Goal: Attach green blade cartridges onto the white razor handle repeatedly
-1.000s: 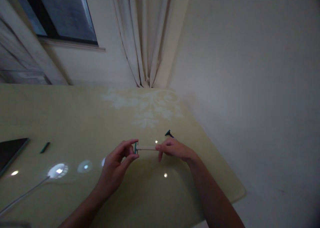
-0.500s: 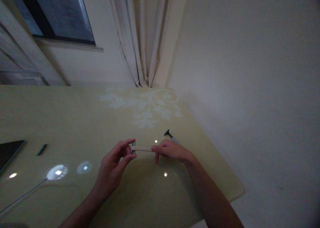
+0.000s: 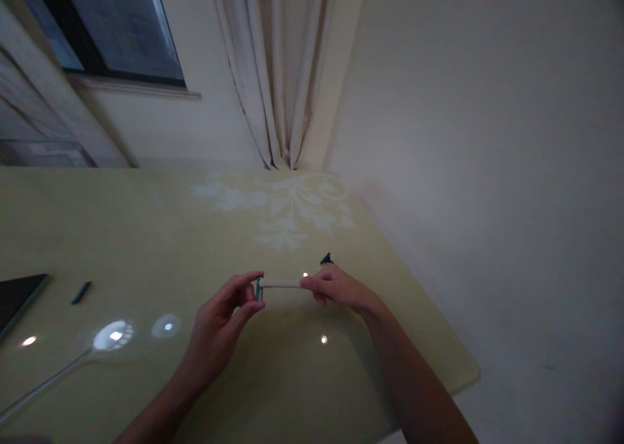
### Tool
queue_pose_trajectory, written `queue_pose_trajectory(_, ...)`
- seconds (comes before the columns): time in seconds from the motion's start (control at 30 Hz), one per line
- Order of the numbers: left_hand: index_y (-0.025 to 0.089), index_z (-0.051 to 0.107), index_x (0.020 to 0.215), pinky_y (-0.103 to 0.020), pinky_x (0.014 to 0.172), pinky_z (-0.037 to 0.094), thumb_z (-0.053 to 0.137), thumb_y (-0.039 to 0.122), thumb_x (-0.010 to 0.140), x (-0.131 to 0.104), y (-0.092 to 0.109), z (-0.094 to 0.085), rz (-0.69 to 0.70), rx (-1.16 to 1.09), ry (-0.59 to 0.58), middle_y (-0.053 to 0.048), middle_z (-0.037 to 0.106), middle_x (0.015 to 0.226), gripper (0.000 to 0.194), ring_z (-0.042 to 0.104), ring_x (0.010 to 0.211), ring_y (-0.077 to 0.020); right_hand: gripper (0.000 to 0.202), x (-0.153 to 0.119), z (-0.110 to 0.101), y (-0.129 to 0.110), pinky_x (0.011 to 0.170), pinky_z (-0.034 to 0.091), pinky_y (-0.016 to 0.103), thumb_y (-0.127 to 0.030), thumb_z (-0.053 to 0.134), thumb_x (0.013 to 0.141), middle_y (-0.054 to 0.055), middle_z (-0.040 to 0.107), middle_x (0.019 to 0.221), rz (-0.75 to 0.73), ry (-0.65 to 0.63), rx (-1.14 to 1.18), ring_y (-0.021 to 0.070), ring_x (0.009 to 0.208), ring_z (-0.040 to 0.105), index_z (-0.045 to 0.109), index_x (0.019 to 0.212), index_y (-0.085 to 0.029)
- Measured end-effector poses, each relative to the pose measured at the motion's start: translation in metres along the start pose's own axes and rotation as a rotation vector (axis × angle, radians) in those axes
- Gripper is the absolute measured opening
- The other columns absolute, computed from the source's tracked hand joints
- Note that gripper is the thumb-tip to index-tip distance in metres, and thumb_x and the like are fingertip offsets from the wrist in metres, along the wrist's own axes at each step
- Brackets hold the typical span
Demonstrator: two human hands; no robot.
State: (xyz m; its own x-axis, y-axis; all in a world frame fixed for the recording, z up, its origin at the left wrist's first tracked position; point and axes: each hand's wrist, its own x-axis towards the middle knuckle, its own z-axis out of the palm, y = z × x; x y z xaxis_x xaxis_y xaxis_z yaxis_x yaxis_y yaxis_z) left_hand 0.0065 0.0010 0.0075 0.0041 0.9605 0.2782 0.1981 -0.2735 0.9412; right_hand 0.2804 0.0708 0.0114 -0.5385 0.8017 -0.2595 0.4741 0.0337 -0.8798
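Pale yellow-green counter (image 3: 146, 236) under both hands, a white floral pattern beyond them. Left hand (image 3: 221, 324) pinching the green head of a razor (image 3: 277, 283), thumb and fingers closed on it. Right hand (image 3: 341, 288) gripping the cream handle's other end, razor level between them above the counter. Second razor (image 3: 325, 259), dark-headed, just beyond the right hand. Small dark cap (image 3: 80, 292) far off the left hand. No readable writing anywhere.

No text, label, brand, number or sign can be read anywhere; the dim light leaves every surface bare.
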Motion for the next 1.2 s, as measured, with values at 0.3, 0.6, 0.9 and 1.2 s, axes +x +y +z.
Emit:
queue_pose_trajectory(0.3, 0.025, 0.076, 0.122, -0.022, 0.064, 0.049, 0.073, 0.029, 0.092, 0.0006, -0.001, -0.0008, 0.012, 0.02, 0.008, 0.004, 0.061, 0.077, 0.03, 0.062, 0.068, -0.0128, 0.076, 0.0021, 0.002, 0.0025, 0.056, 0.027, 0.029, -0.082, 0.058, 0.092, -0.005, 0.039, 0.047, -0.019, 0.001, 0.02, 0.0098, 0.05, 0.035, 0.058, 0.053, -0.017)
queue_pose_trajectory(0.6, 0.024, 0.076, 0.122, -0.023, 0.062, 0.049, 0.073, 0.03, 0.092, 0.0008, 0.0027, -0.0011, 0.017, 0.004, 0.009, 0.003, 0.062, 0.077, 0.031, 0.062, 0.068, -0.0138, 0.077, 0.0025, 0.0041, -0.0006, 0.054, 0.023, 0.028, -0.084, 0.057, 0.091, -0.005, 0.035, 0.045, 0.011, -0.002, 0.044, 0.0092, 0.049, 0.031, 0.061, 0.054, -0.017)
queue_pose_trajectory(0.9, 0.024, 0.077, 0.12, -0.023, 0.061, 0.05, 0.074, 0.028, 0.091, 0.0017, 0.0018, 0.0008, 0.04, 0.007, 0.02, 0.004, 0.062, 0.075, 0.03, 0.061, 0.066, -0.0133, 0.08, 0.0035, 0.0061, -0.0009, 0.054, 0.025, 0.028, -0.088, 0.056, 0.088, -0.004, 0.039, 0.046, 0.001, 0.04, 0.059, 0.0093, 0.049, 0.034, 0.059, 0.053, -0.017)
queue_pose_trajectory(1.2, 0.024, 0.077, 0.121, -0.023, 0.065, 0.052, 0.075, 0.027, 0.09, 0.0019, 0.0019, 0.0014, 0.043, -0.002, 0.023, 0.004, 0.061, 0.076, 0.031, 0.062, 0.068, -0.0134, 0.079, 0.0043, 0.0083, -0.0008, 0.055, 0.026, 0.029, -0.087, 0.054, 0.09, -0.004, 0.038, 0.047, -0.004, 0.046, 0.022, 0.0098, 0.049, 0.035, 0.058, 0.052, -0.017)
